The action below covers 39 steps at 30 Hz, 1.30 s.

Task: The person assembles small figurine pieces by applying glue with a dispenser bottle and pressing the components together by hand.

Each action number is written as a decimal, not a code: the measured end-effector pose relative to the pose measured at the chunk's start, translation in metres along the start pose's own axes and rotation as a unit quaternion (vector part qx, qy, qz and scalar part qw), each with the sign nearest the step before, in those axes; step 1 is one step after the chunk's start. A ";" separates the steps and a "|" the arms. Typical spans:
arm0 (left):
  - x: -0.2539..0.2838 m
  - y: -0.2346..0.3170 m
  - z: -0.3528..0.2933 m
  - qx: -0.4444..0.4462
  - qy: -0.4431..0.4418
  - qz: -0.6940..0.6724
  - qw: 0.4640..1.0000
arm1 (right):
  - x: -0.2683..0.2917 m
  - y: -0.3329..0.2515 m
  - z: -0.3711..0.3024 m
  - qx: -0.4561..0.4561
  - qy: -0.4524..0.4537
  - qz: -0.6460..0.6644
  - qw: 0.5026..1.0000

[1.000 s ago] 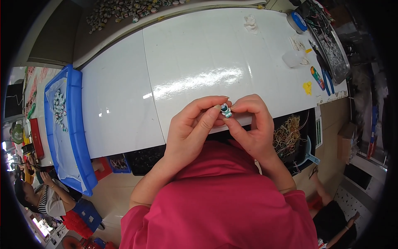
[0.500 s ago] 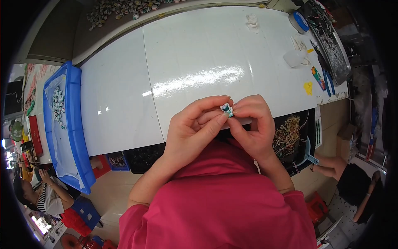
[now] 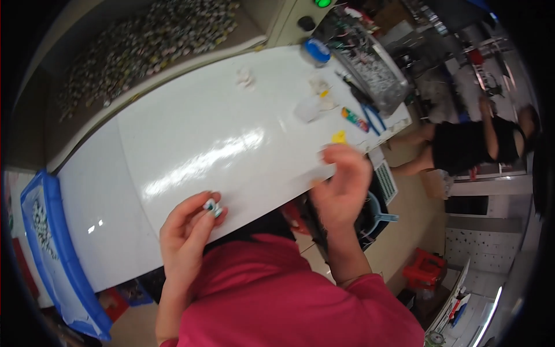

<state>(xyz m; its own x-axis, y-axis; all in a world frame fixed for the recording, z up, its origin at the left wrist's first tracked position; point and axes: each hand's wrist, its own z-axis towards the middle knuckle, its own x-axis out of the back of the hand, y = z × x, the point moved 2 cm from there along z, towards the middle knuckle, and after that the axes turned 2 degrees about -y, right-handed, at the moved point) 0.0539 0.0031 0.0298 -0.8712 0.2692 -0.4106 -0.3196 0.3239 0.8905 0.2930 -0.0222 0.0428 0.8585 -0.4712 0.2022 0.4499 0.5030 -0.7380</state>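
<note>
My left hand (image 3: pixel 186 231) pinches a small white-and-teal piece (image 3: pixel 213 207) between thumb and fingertips, over the front part of the white table (image 3: pixel 185 133). What kind of piece it is I cannot make out. My right hand (image 3: pixel 345 182) hangs near the table's right front edge, slightly blurred, with thumb and forefinger apart and nothing visible between them. Just beyond its fingers lies a small yellow piece (image 3: pixel 339 137). A colourful slim tube or handle (image 3: pixel 354 120) and blue-handled pliers (image 3: pixel 376 120) rest farther right.
A blue tray (image 3: pixel 72 272) with small pieces stands at the left. Heaped small parts (image 3: pixel 150 49) fill the back shelf. At the back right are a blue-lidded tub (image 3: pixel 317 51), a translucent bottle (image 3: pixel 308 108) and a clear bin (image 3: pixel 378 69). Another person (image 3: pixel 468 141) stands at right.
My hands have parted: the right has let go of the small piece and moved right, while the left keeps it. The whole view has turned toward the right.
</note>
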 end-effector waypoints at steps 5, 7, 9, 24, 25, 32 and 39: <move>0.001 0.007 -0.001 0.018 0.004 -0.007 1.000 | 0.057 0.023 0.038 -0.115 0.109 -0.158 0.975; 0.005 0.009 -0.004 0.031 0.005 -0.015 0.999 | 0.046 0.024 0.050 -0.155 0.039 -0.213 0.964; 0.009 0.007 -0.004 0.023 0.005 -0.023 0.999 | 0.031 0.030 0.059 -0.151 -0.040 -0.254 0.955; 0.055 0.003 -0.010 0.064 -0.050 -0.117 0.990 | -0.026 -0.033 0.024 -0.061 -0.313 -0.037 0.947; 0.056 0.003 -0.011 0.067 -0.052 -0.117 0.990 | -0.029 -0.035 0.022 -0.052 -0.307 -0.040 0.949; 0.061 0.003 -0.016 0.064 -0.069 -0.108 0.990 | -0.046 -0.051 0.023 0.013 -0.339 -0.092 0.936; 0.060 0.002 -0.016 0.046 -0.079 -0.100 0.991 | -0.061 -0.057 0.030 0.078 -0.391 -0.137 0.907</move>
<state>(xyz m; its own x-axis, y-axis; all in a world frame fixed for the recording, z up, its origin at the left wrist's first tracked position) -0.0053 0.0054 0.0098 -0.7231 0.3270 -0.6084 -0.4374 0.4649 0.7698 0.2227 -0.0002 0.0915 0.5939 0.0325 0.8039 0.6503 0.5690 -0.5034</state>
